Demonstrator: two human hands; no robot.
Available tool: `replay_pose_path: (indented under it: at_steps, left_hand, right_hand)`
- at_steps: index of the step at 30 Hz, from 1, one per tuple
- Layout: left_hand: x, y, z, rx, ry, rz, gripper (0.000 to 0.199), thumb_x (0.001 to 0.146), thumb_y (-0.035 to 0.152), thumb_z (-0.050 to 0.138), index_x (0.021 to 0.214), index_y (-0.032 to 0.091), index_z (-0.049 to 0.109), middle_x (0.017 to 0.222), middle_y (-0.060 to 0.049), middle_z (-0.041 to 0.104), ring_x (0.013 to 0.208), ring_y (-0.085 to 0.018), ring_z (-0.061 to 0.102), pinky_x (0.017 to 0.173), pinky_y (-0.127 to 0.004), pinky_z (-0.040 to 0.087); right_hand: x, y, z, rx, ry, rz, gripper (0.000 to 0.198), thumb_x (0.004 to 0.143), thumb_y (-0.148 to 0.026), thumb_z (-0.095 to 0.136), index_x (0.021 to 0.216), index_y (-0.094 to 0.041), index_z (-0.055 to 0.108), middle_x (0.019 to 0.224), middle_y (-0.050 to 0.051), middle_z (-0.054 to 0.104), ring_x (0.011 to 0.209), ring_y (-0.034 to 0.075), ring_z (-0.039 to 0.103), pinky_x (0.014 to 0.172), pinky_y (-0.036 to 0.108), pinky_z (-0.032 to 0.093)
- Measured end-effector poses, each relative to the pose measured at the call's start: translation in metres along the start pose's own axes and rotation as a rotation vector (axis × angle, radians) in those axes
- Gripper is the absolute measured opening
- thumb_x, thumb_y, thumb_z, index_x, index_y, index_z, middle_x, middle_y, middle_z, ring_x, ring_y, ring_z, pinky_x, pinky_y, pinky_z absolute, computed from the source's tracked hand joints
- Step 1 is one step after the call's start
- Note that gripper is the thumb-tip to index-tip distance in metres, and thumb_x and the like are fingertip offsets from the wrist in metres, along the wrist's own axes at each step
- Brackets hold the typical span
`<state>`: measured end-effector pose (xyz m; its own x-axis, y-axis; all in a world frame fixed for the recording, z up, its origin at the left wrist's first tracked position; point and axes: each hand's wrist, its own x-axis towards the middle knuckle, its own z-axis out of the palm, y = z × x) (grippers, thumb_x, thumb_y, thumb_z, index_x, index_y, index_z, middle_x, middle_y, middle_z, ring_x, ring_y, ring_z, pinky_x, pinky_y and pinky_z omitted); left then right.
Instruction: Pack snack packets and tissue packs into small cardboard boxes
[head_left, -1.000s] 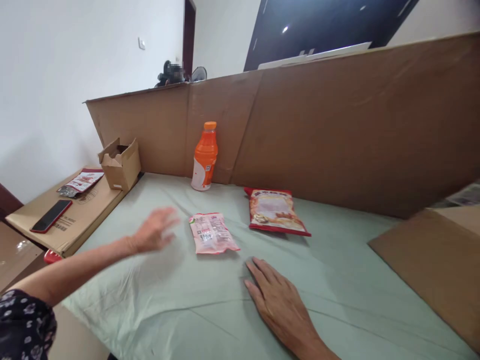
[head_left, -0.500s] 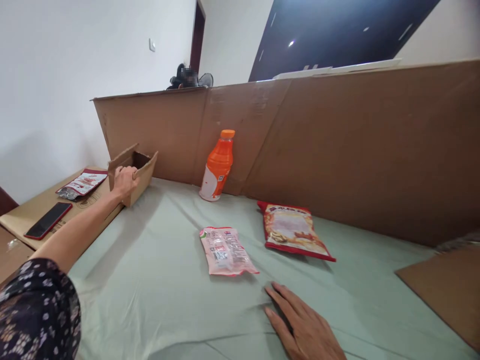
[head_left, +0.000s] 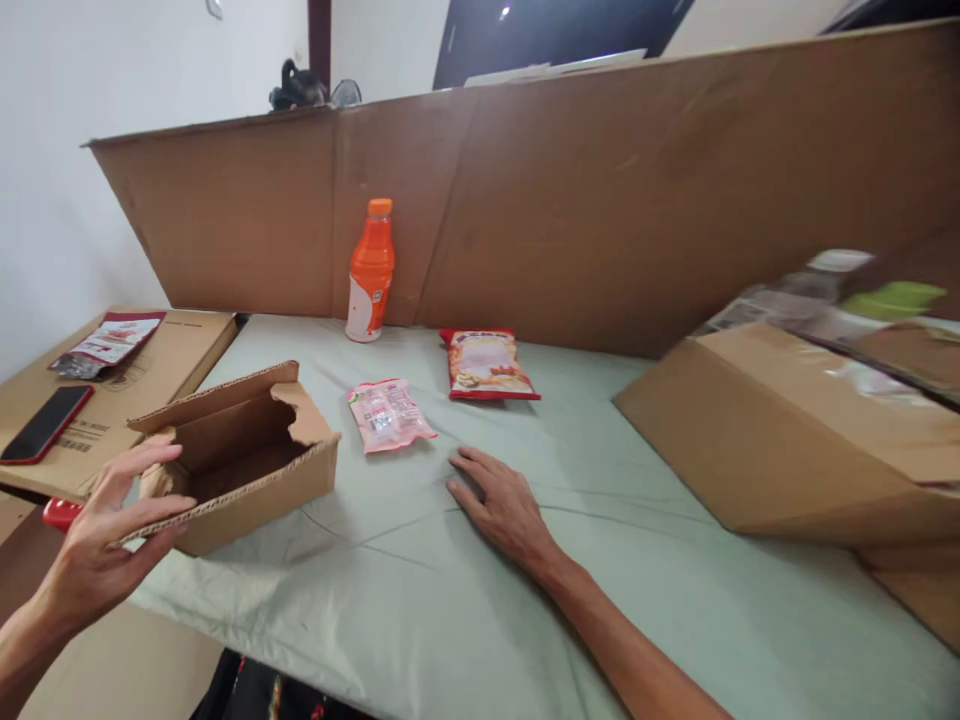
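My left hand [head_left: 112, 525] grips the near left end of a small open-topped cardboard box [head_left: 259, 490], thumb outside and fingers over the rim. The inside of the box looks dark, with a torn notch in its right end wall. My right hand [head_left: 499, 500] lies on the pale green cloth with its fingers spread and nothing in it. Just beyond that hand lies a pink snack packet [head_left: 390, 415]. A red and cream snack bag [head_left: 491, 365] lies farther back, and an orange bottle [head_left: 370, 272] stands upright by the cardboard wall.
A tall cardboard wall [head_left: 562, 210] closes off the back. On the right stands a large cardboard box [head_left: 750, 430] with a blurred clear bottle [head_left: 832, 275] and green item behind it. A phone [head_left: 46, 425] and a foil pouch [head_left: 112, 343] lie on a carton at left.
My left hand has brought the small box from the back left edge nearer, onto the cloth. The view has swung right and down, bringing the large box into sight. My right hand stays flat.
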<state>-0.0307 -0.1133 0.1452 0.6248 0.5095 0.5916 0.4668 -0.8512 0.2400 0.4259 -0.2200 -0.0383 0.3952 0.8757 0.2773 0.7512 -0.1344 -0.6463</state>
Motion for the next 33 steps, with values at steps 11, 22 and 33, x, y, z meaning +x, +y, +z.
replay_pose_path:
  at_steps: [11,22,33]
  left_hand:
    - [-0.023,0.012,0.037,0.108,0.247,-0.245,0.078,0.088,0.038,0.067,0.154,0.057,0.032,0.168,0.018,0.027,0.154,-0.041,0.031,0.127,-0.070,0.027]
    - [-0.002,0.019,0.077,-0.157,0.041,-0.152,0.034,0.095,0.017,0.058,0.121,0.037,0.067,0.170,0.004,0.026,0.154,-0.034,0.036,0.118,-0.052,0.049]
    - [0.058,0.048,0.162,-0.585,0.031,-0.054,0.023,0.097,0.013,0.052,0.108,0.025,0.069,0.168,-0.008,0.033,0.152,-0.032,0.039,0.118,-0.052,0.045]
  right_hand:
    - [0.086,-0.039,0.027,0.118,-0.029,0.211,0.044,0.086,-0.050,0.064,0.118,-0.021,0.069,0.087,0.006,0.076,0.081,0.025,0.070,0.074,0.036,0.054]
    - [0.040,-0.018,-0.052,0.314,-0.285,0.179,0.042,0.078,-0.052,0.063,0.097,-0.016,0.073,0.091,0.006,0.075,0.083,0.024,0.067,0.075,0.033,0.052]
    - [0.039,0.055,-0.152,0.187,0.056,0.469,0.061,0.063,-0.077,0.068,0.085,-0.020,0.077,0.093,0.009,0.076,0.096,0.031,0.066,0.087,0.041,0.050]
